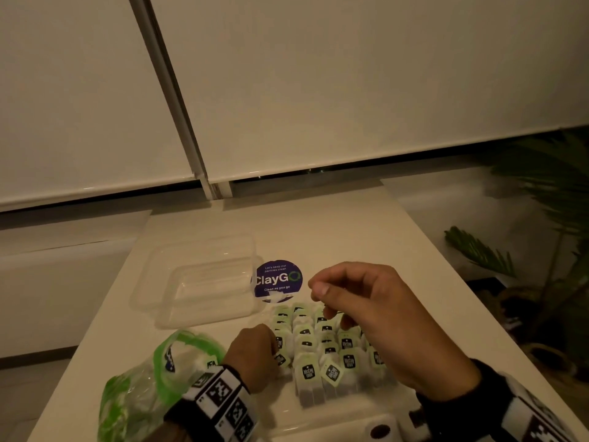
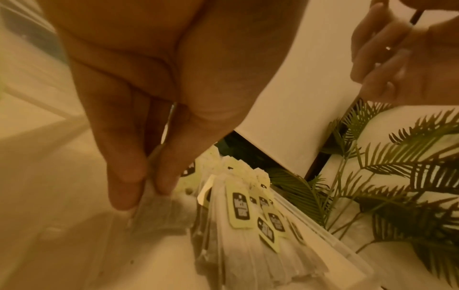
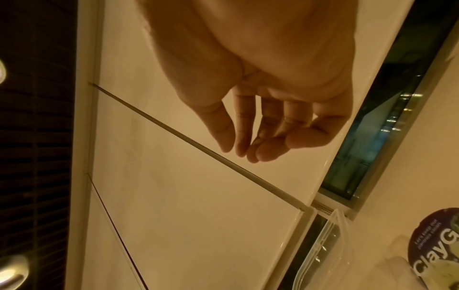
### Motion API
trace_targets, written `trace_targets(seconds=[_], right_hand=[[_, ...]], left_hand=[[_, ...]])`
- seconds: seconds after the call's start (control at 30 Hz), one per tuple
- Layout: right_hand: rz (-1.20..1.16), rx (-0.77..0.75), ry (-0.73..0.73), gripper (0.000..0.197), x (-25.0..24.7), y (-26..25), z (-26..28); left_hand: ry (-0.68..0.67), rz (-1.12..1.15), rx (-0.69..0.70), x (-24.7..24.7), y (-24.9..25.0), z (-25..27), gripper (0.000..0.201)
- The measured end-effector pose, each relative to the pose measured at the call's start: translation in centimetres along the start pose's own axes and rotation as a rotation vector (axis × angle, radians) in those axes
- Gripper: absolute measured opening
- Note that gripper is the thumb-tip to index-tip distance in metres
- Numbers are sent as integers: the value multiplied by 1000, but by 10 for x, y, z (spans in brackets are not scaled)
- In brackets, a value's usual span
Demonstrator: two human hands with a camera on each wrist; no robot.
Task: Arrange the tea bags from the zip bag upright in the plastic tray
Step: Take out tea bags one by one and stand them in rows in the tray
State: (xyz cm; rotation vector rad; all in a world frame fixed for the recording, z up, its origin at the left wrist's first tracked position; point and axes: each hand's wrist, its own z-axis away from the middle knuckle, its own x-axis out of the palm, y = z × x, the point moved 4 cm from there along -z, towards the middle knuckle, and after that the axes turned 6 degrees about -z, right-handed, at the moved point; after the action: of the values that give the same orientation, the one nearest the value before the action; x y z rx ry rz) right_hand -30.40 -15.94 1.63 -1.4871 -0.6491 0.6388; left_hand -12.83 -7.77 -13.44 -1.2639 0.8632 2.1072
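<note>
Several tea bags (image 1: pixel 322 346) with pale green tags stand upright in close rows inside a clear plastic tray (image 2: pixel 330 235) at the table's near middle. My left hand (image 1: pixel 277 355) is at the left end of the rows. In the left wrist view its thumb and finger (image 2: pixel 146 194) pinch the top of one tea bag (image 2: pixel 161 212), which hangs low beside the rows. My right hand (image 1: pixel 325 301) hovers above the far rows, fingers loosely curled, holding nothing (image 3: pixel 238 153). The green-rimmed zip bag (image 1: pixel 143 387) lies crumpled at the near left.
A clear plastic container (image 1: pixel 204 282) sits at the far left of the tray. A round purple ClayGo sticker (image 1: pixel 278 280) lies behind the rows. Palm plants (image 1: pixel 548 218) stand off the table's right edge. Window blinds (image 1: pixel 318 90) hang behind.
</note>
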Motion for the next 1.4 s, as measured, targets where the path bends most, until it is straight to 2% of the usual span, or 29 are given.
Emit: trace_targets(seconds=[0.37, 0.73, 0.87, 0.97, 1.07, 1.13, 1.2, 1.27, 1.4], right_hand=[[2, 16, -16, 9, 9, 4, 3], [6, 10, -22, 8, 18, 2, 2], [31, 14, -20, 8, 17, 0, 3], [59, 26, -42, 8, 19, -2, 1], [90, 78, -109, 7, 37, 3, -9], [147, 123, -178, 7, 60, 13, -19], [203, 177, -255, 6, 87, 29, -30], [317, 230, -342, 8, 114, 50, -41], [648, 286, -522, 16, 154, 87, -59]], left_hand=[[73, 57, 78, -7, 2, 15, 34], [100, 123, 101, -11, 2, 24, 29], [156, 205, 139, -38, -2, 44, 27], [253, 365, 117, -79, -19, 76, 24], [432, 461, 60, -116, -56, 97, 16], [486, 352, -9, -123, -82, 99, 18], [429, 193, -88, -112, -100, 94, 33], [356, 148, -132, -94, -109, 88, 43], [363, 337, -156, -82, -121, 85, 25]])
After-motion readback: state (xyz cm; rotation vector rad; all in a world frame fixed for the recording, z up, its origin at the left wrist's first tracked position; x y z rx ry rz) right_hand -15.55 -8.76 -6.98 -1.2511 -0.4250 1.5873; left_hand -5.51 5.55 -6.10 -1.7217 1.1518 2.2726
